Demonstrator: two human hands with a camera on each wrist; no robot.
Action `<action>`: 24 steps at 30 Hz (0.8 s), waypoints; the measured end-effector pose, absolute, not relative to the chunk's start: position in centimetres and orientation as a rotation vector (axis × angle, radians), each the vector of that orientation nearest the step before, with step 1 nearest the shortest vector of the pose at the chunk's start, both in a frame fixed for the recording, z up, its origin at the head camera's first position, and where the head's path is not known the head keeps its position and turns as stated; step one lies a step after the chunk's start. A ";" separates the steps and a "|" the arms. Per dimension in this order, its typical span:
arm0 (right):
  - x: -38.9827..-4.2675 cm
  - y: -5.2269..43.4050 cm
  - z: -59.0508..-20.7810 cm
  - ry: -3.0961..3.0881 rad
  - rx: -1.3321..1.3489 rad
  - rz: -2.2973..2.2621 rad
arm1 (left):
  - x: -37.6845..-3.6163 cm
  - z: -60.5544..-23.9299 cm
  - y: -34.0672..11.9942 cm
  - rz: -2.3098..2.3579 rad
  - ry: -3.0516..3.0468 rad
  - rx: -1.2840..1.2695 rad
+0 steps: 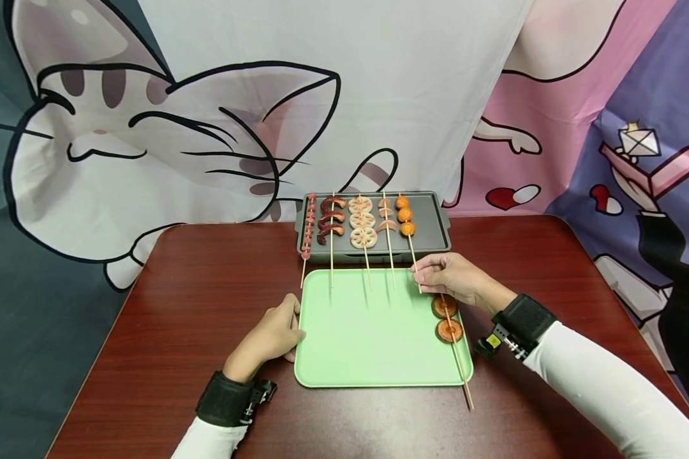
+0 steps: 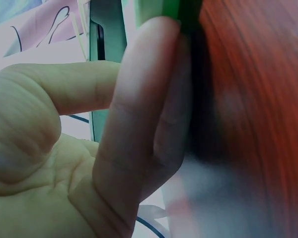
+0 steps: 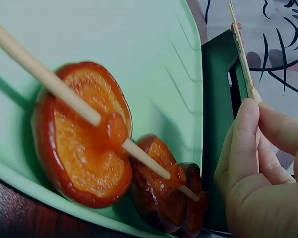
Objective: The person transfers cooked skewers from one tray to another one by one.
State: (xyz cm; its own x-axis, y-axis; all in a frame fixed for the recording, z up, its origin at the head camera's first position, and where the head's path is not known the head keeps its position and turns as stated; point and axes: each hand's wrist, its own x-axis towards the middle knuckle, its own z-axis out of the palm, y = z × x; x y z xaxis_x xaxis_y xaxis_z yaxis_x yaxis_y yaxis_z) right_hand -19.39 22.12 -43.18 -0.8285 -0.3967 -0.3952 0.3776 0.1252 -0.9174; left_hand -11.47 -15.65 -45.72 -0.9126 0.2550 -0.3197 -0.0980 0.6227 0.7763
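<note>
1. Tray point(image 1: 373, 344), green, on the table point(image 1: 166, 306); left hand point(image 1: 270, 335) rests against its left edge, fingers straight, gripping nothing.
2. Skewer point(image 1: 451, 331) with two orange slices lies along the tray's right edge, under the right hand.
3. Right hand point(image 1: 450, 277) pinches the stick of the meatball skewer point(image 1: 409, 239), whose food end rests on the grill pan point(image 1: 427, 220).

A tray point(image 1: 367, 357) is lying on the bench point(image 1: 195, 299), with a grill pan point(image 1: 430, 223) sitting just behind it. Five skewers point(image 1: 363, 223) are lying side by side in the pan; another skewer point(image 1: 450, 328) is resting along the tray's right edge.
</note>
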 end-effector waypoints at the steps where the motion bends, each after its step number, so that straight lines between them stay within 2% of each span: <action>1: -19.3 22.1 -43.2 1.841 -0.019 -1.759 | -11.5 -45.7 -15.6 1.204 2.446 0.125; 24: -16.5 22.6 -42.5 1.770 -0.099 -1.732 | -11.5 -45.5 -15.6 1.199 2.441 0.122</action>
State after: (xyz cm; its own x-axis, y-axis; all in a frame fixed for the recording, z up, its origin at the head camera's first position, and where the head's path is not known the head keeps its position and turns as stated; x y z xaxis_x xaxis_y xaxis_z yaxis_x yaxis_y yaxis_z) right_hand -16.51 22.58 -42.55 -0.7848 -0.4816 -0.3901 0.3796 0.1241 -0.9168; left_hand -11.49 -15.63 -45.54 -0.9098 0.2559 -0.3269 -0.1023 0.6249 0.7740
